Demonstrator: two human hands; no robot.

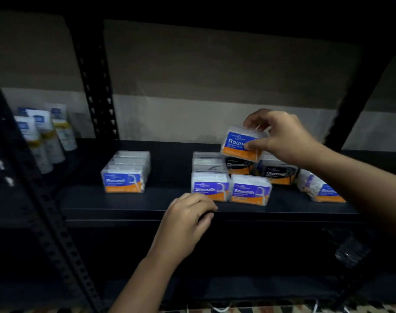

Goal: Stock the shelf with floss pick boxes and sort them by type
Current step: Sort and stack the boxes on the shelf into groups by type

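A dark metal shelf (147, 206) runs across the view, its flat board matte and almost black, held by perforated uprights (97, 86) at the back left and front left. Behind it a wall (215, 86) shows in two bands, brownish above and pale grey below. The room is dim. A lower board sits in shadow beneath, and a strip of patterned floor shows at the bottom edge.

On the left part of the shelf stands a row of "Round" boxes (124, 175), one behind another; three or so, though the rear ones blur together. Near the middle two "Smooth" boxes (231, 189) stand side by side at the front, with more clear boxes stacked behind the left one, count unclear. Behind them are two black "Charcoal" boxes (278, 172). At the far right another blue and orange box (321, 190) lies tilted, partly hidden by the forearm. On the neighbouring bay to the far left stand about four white tubes (45, 134).

The right hand (283, 136) pinches one "Round" box (242, 143) between thumb and fingers, lifted above the Charcoal boxes and slightly tilted. The left hand (188, 220) hovers at the shelf's front edge just below the Smooth boxes, fingers loosely curled, holding nothing.
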